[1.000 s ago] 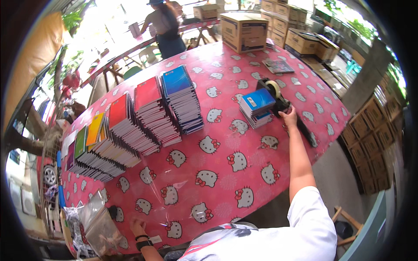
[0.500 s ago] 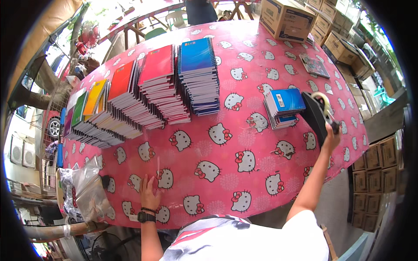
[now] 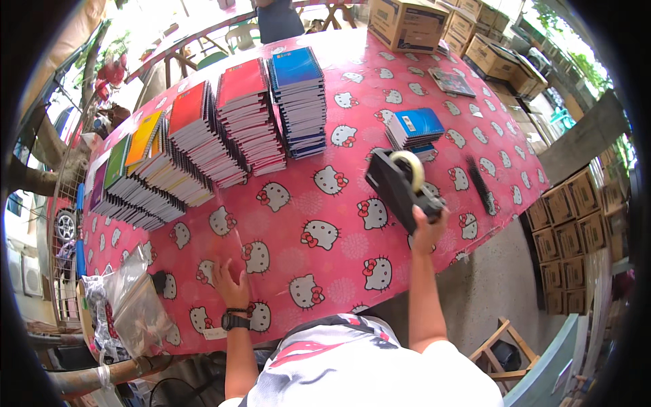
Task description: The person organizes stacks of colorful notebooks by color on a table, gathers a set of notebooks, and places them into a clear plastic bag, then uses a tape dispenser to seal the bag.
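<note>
1. The right hand [image 3: 428, 227] is closed around the back end of a black tape dispenser [image 3: 401, 186], holding it up just above the surface [image 3: 339, 244], near the right-hand edge. The roll of clear tape [image 3: 411, 168] sits up top in its cradle.
2. The left hand [image 3: 230, 285] is open, palm down and fingers spread, lying flat on the pink cartoon-cat cover not far from the near edge. There's a black watch [image 3: 235, 320] on that wrist. It isn't holding anything.
3. Handling-wise, I'd guess that dispenser is a solid chunk: stiff plastic body, probably weighted at the base, so not something you pinch with two fingers. Grabbing the rear of the body like this looks sensible, since it keeps fingers off the cutter end and the sticky roll. It won't bend, but a drop could knock the roll out.
4. Just behind the dispenser there's a small stack of blue notebooks [image 3: 413, 129], and a black comb-like strip [image 3: 480, 184] lies to its right.
5. Farther back are fanned stacks of spiral notebooks: blue [image 3: 297, 102], red [image 3: 247, 115], then orange, green and purple going left.
6. A clear plastic bag [image 3: 129, 305] sits at the near left corner, with cardboard boxes [image 3: 407, 24] at the far end.
</note>
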A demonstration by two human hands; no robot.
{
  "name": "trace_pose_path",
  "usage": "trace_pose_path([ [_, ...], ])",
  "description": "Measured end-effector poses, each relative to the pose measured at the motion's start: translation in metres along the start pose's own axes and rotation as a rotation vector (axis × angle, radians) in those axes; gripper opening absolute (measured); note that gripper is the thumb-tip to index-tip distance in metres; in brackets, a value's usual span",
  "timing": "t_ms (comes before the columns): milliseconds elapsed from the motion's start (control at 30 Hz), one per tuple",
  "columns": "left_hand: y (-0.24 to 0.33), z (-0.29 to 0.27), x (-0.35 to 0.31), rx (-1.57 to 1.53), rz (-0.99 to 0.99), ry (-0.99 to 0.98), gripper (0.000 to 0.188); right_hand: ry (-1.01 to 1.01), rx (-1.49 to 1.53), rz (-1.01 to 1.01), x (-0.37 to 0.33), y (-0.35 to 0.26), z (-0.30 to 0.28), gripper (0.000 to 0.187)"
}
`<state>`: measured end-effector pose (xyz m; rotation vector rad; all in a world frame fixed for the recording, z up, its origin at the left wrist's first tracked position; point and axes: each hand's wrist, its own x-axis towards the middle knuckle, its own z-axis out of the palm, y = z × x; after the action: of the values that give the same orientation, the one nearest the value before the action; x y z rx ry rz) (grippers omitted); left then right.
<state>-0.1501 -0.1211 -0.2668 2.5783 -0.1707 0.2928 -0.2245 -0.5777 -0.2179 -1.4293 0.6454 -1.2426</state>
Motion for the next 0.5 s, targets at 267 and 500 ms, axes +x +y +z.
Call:
trace_pose_path([
  [267, 0.002, -0.036, -0.02, 0.217, 0.138, -0.191, 0.069, -0.139, -0.467, -0.328, -0.026, 0.029, 0.101, 0.068],
  [500, 0.003, -0.04, -0.037, 0.24, -0.022, -0.09, 0.067, -0.904, -0.652, -0.722, -0.076, -0.071, 0.092, 0.054],
])
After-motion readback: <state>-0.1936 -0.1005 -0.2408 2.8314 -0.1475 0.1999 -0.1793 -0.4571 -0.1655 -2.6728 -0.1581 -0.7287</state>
